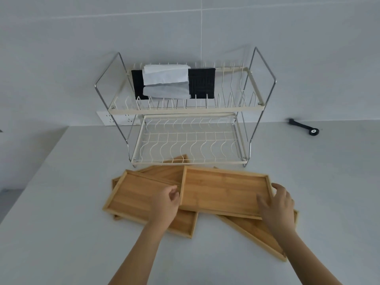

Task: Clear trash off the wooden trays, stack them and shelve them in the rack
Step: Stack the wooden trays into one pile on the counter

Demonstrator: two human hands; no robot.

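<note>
Both hands on top tray (224,190), pile in front of rack (185,112).

I saw lower trays (135,194) mostly covered; one corner ran under rack's bottom shelf. Surface (61,233) open left & right. Left hand (166,202) fingers curled on tray's left rim, right hand (277,204) gripping right rim, thumb inside.

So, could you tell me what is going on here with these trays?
A person is gathering wooden trays on a white counter. The left hand and right hand grip opposite ends of the top tray, which lies askew over the other trays spread beneath it. No trash shows on them. The wire rack stands just behind; its lower shelf is empty, while folded cloths sit on the upper one.
</note>
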